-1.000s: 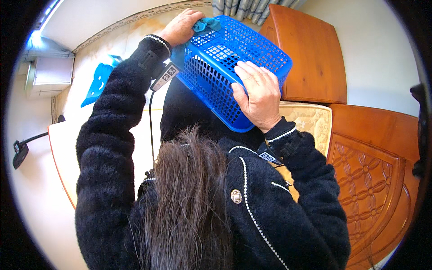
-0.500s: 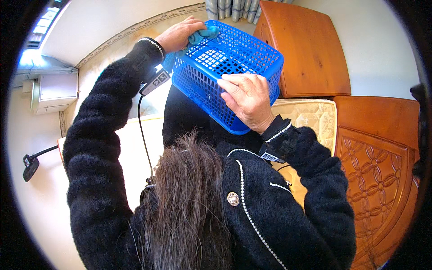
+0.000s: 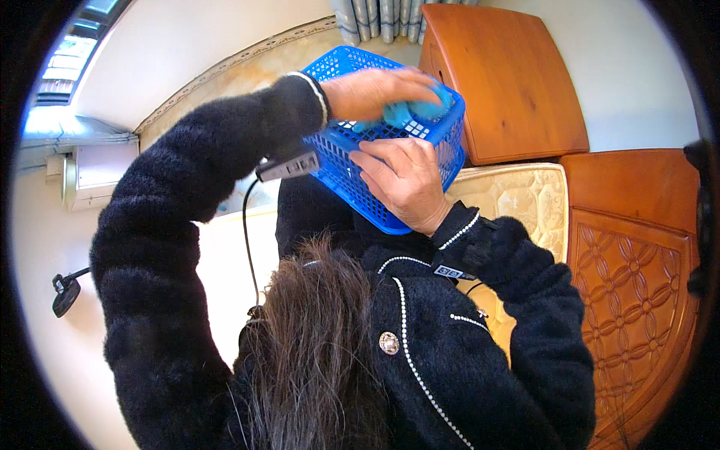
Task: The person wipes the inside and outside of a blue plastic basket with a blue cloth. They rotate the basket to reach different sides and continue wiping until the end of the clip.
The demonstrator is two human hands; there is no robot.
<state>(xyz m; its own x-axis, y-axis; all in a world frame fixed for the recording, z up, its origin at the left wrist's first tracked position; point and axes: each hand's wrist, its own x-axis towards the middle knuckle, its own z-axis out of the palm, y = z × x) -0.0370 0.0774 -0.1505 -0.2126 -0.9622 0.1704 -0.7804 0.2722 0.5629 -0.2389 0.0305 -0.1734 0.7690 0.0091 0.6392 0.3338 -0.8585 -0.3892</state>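
Observation:
A blue plastic basket [image 3: 358, 196] with lattice walls rests on my lap, its open top facing up and away. My right hand [image 3: 405, 180] grips its near rim, thumb and fingers closed over the edge. Across the basket reaches my left hand [image 3: 379, 94], slightly blurred, closed on a teal cloth [image 3: 420, 111]. The cloth lies against the basket's far right side, near the corner. My left hand and forearm hide part of the far rim and the inside.
A wooden cabinet [image 3: 502, 82] stands just beyond the basket to the right. Beside me lie a cream mattress [image 3: 517, 199] and a carved wooden headboard [image 3: 630, 300]. A grey curtain [image 3: 386, 19] hangs at the back. A cable [image 3: 246, 232] runs along my left sleeve.
My left hand has swept the cloth rightward from the basket's far left corner to its right side. The basket has shifted slightly; my right hand keeps its hold on the rim.

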